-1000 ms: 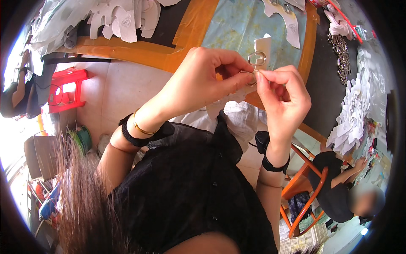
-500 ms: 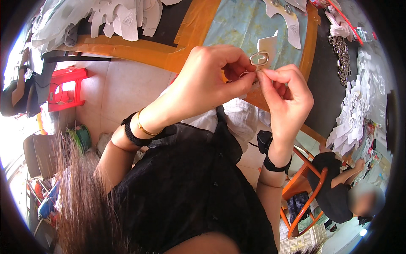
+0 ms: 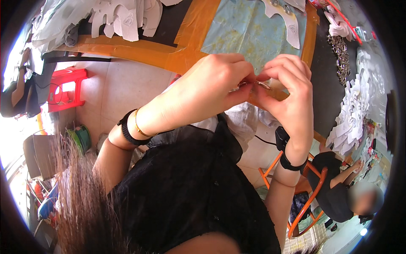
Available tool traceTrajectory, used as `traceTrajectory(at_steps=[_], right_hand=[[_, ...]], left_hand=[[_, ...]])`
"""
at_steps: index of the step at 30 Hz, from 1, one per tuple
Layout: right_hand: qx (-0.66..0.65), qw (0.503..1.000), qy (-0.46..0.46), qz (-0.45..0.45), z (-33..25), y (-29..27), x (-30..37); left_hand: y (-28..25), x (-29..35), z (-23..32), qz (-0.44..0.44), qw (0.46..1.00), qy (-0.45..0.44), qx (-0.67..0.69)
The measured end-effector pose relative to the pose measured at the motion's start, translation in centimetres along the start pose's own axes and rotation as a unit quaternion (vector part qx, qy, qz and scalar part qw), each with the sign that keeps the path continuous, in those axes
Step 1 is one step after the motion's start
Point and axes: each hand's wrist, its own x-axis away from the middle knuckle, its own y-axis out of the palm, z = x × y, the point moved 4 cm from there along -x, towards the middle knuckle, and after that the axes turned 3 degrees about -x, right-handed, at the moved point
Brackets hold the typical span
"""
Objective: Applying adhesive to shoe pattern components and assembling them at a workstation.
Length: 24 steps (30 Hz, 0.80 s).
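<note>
My left hand (image 3: 207, 91) and my right hand (image 3: 287, 95) meet in front of my chest, fingertips pinched together on a small metal ring piece (image 3: 257, 84). Most of the piece is hidden by my fingers; only a thin glinting edge shows. Both hands hover above the near edge of the orange-taped table (image 3: 186, 51), which carries a pale blue mat (image 3: 249, 29). I wear a black band and a thin gold bangle on the left wrist and a black band on the right wrist.
White cut-out pieces (image 3: 122, 19) lie on the table's far left, more stacked at the right (image 3: 353, 114). A metal chain pile (image 3: 338, 51) lies on dark cloth. A red stool (image 3: 63, 86) stands at left. A seated person in black (image 3: 338, 190) and an orange chair (image 3: 306, 199) are lower right.
My hands have drawn closer together and closed over the metal ring piece, which showed plainly above my fingers before. The white tag seen behind it is now hidden.
</note>
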Motion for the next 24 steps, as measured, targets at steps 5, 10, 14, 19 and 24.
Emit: traceTrajectory(at_steps=[5, 10, 14, 19, 24], right_hand=[[0.007, 1.0, 0.01, 0.001, 0.4, 0.6, 0.0], [-0.218, 0.971, 0.094, 0.01, 2.1, 1.4, 0.6], [-0.625, 0.707, 0.307, -0.122, 3.1, 4.0, 1.5], [-0.675, 0.654, 0.308, -0.149, 2.2, 3.9, 1.4], [-0.625, 0.691, 0.338, -0.134, 2.4, 3.4, 1.4]], left_hand=[[-0.1, -0.2, -0.6, -0.015, 0.999, -0.037, -0.015], [-0.7, -0.7, -0.5, 0.012, 0.998, 0.063, -0.027], [-1.7, -0.5, 0.8, 0.068, 0.926, 0.336, -0.156], [-1.6, 0.3, 1.3, 0.092, 0.899, 0.395, -0.166], [-1.6, 0.2, 0.2, 0.059, 0.962, 0.224, -0.145]])
